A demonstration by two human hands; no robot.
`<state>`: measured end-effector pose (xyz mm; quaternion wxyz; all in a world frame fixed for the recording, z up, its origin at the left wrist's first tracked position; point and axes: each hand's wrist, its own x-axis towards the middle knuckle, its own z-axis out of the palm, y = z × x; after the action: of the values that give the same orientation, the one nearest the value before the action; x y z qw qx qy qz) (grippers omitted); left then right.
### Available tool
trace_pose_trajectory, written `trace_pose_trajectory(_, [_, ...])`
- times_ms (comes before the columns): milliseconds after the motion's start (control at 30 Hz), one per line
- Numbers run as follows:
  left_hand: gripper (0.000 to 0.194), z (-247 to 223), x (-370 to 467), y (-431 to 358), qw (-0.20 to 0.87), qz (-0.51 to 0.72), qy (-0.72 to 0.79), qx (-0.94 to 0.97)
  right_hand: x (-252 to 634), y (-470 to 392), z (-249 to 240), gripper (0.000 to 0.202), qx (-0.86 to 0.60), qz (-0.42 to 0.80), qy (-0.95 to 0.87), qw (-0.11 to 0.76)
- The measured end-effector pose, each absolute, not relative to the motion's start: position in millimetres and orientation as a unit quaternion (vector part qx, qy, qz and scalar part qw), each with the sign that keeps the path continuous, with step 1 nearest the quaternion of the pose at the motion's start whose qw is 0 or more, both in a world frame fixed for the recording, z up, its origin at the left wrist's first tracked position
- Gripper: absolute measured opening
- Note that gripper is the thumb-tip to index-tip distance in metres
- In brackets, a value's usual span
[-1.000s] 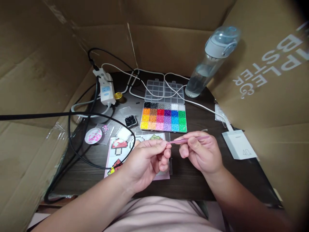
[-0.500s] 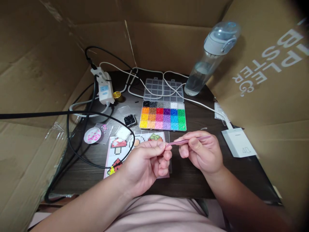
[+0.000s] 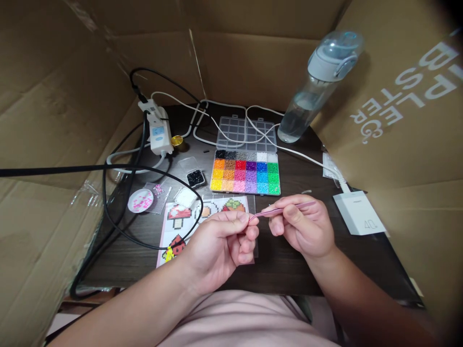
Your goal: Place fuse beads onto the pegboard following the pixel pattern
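Pink tweezers (image 3: 285, 210) lie across the gap between my hands, above the dark table. My right hand (image 3: 307, 224) is closed around their body. At their tip, the thumb and fingers of my left hand (image 3: 229, 238) pinch together; whether a bead sits there is too small to tell. Under my left hand lies a pattern sheet (image 3: 177, 224) with pixel drawings, partly hidden, and yellow beads (image 3: 169, 254) rest on its lower left. Behind it stands an open bead box (image 3: 246, 172) with compartments sorted by colour.
A white dish (image 3: 141, 200) of pink beads and small boxes of black beads (image 3: 195, 178) and white beads (image 3: 185, 198) stand left. Black cable loops over the sheet. Around are a power strip (image 3: 159, 132), bottle (image 3: 307, 94), white charger (image 3: 359, 213) and cardboard walls.
The view has shifted slightly, so the table items appear a little further right. Both hands keep nearly the same pose on the tweezers.
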<state>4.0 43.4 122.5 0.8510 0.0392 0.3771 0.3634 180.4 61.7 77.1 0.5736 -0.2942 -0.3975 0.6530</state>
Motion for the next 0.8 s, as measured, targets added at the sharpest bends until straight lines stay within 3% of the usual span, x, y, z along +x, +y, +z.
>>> trace_pose_trajectory(800, [0.010, 122.4, 2.4, 41.6, 0.860, 0.353, 0.368, 0.031, 180.0, 62.1, 75.9, 0.014, -0.315, 0.647, -0.407, 0.563])
